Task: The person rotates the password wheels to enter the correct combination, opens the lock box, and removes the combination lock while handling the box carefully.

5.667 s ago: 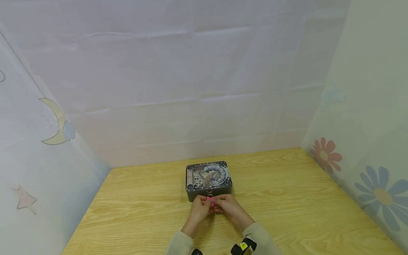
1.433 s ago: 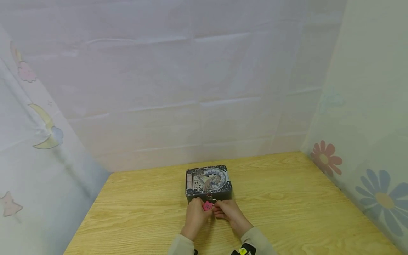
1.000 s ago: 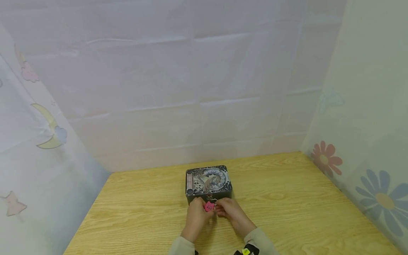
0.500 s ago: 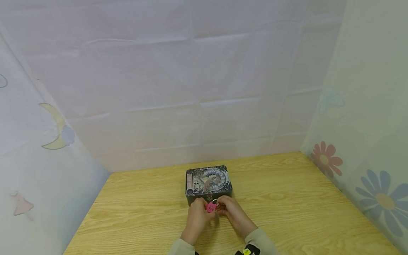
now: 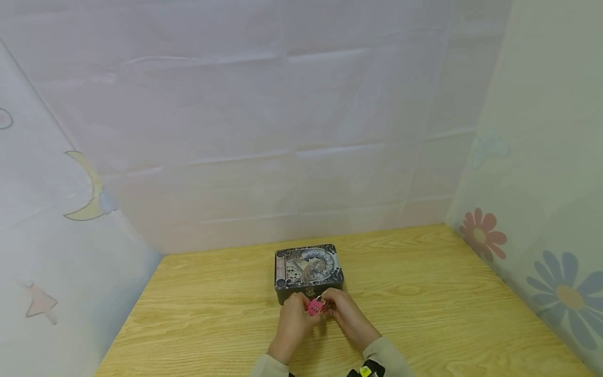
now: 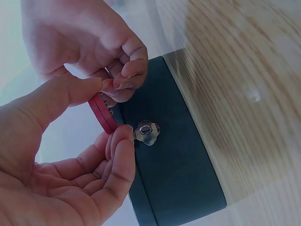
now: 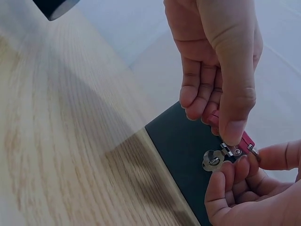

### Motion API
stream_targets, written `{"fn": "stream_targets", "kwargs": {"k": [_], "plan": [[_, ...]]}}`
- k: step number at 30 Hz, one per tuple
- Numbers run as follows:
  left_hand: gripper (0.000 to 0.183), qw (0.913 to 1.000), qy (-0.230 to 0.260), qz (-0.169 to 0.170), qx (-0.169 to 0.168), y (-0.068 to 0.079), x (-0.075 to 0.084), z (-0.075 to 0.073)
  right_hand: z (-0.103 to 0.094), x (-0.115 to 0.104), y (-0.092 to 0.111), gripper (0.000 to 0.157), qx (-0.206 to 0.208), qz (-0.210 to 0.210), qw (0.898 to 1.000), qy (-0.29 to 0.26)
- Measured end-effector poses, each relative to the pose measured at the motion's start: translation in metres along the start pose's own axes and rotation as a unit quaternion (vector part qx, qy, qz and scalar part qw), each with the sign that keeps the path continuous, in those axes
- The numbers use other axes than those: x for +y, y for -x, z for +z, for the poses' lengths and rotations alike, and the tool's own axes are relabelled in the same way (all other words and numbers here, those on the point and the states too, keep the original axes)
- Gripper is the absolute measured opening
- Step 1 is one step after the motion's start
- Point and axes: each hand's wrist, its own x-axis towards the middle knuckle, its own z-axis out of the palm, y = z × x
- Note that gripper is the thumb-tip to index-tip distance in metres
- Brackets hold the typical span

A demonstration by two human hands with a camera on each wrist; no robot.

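A small pink combination padlock (image 5: 315, 307) is held in front of a dark tin box (image 5: 308, 267) with a printed lid. My left hand (image 5: 292, 322) pinches the padlock's body between thumb and fingers. At the padlock's metal shackle (image 7: 254, 152) are the curled fingers of my right hand (image 5: 346, 314), pinching it. In the left wrist view the padlock's number dials (image 6: 107, 104) show along one side. The box's silver clasp (image 6: 147, 132) sits on its front face, and the padlock appears apart from it. Fingers hide part of the padlock and shackle.
The box stands on a wood-grain table (image 5: 212, 314), its lid closed. A pale cloth backdrop (image 5: 226, 131) rises behind, with printed side sheets at left and right. Wood surface extends on both sides of the box.
Earlier the padlock was right at the clasp, with both hands on its body. It has since shifted slightly right and tilted, and my right hand has moved to the shackle. The box stays put.
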Motion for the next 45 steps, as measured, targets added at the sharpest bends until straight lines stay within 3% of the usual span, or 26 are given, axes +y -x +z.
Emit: {"fn": "stream_targets", "kwargs": {"k": [12, 24, 35, 45], "plan": [[0.024, 0.9998, -0.004, 0.021, -0.003, 0.004, 0.002, -0.002, -0.003, 0.003, -0.001, 0.014, -0.009, 0.001, 1.000, 0.014], [0.021, 0.9998, -0.003, 0.008, -0.016, 0.004, 0.000, -0.002, -0.005, 0.001, 0.006, 0.022, -0.027, -0.014, 0.997, 0.070], [0.024, 0.9996, -0.028, -0.003, 0.010, 0.006, -0.003, 0.002, 0.002, 0.004, 0.008, 0.025, 0.004, 0.014, 0.999, 0.048], [0.028, 0.9978, -0.041, -0.028, 0.045, 0.007, -0.009, 0.000, 0.009, 0.003, 0.012, 0.022, -0.006, -0.002, 0.997, 0.073]]}}
